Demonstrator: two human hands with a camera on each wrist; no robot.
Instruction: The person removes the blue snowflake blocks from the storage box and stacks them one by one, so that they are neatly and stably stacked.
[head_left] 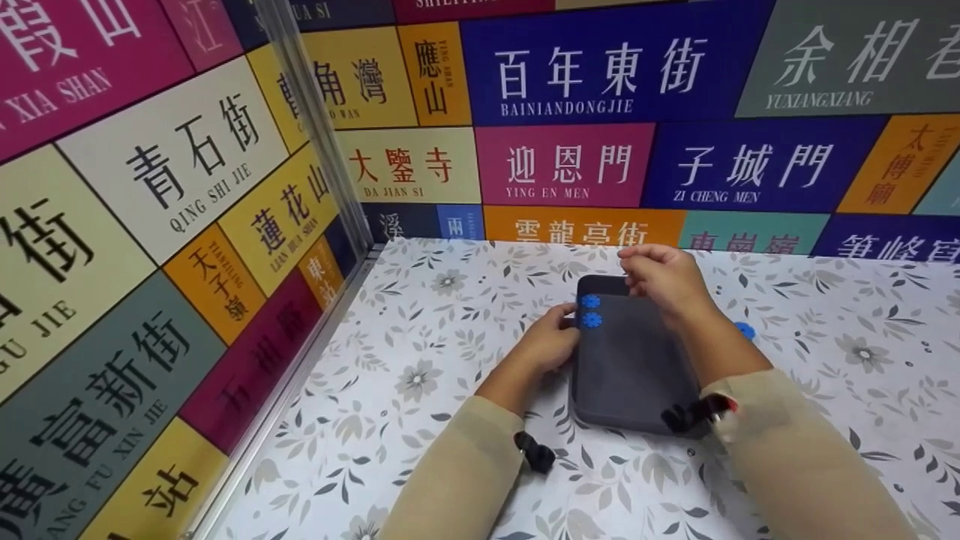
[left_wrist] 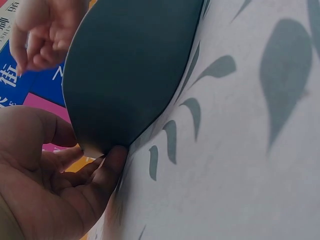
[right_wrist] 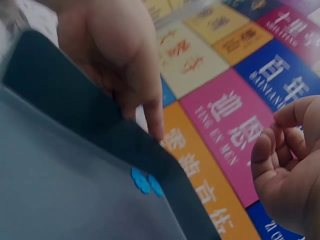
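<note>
A dark grey rectangular tray (head_left: pixel 634 367) with raised walls lies on the table. Two blue flower-shaped discs (head_left: pixel 592 320) sit inside it near the far left corner; the right wrist view shows the same blue discs (right_wrist: pixel 140 180) close to the wall. At the tray's left wall, my left hand (head_left: pixel 551 339) pinches the edge between thumb and fingers, seen close in the left wrist view. Over the tray's far right part, my right hand (head_left: pixel 667 281) is raised, its fingers curled and thumb and index tips together. No object shows between those fingertips (right_wrist: pixel 274 120).
Another blue disc (head_left: pixel 744 331) lies on the table right of the tray, partly behind the right forearm. A white tablecloth (head_left: pixel 420 450) with grey leaves and flowers covers the table. Walls of coloured panels (head_left: pixel 562 165) with Chinese lettering stand behind and to the left.
</note>
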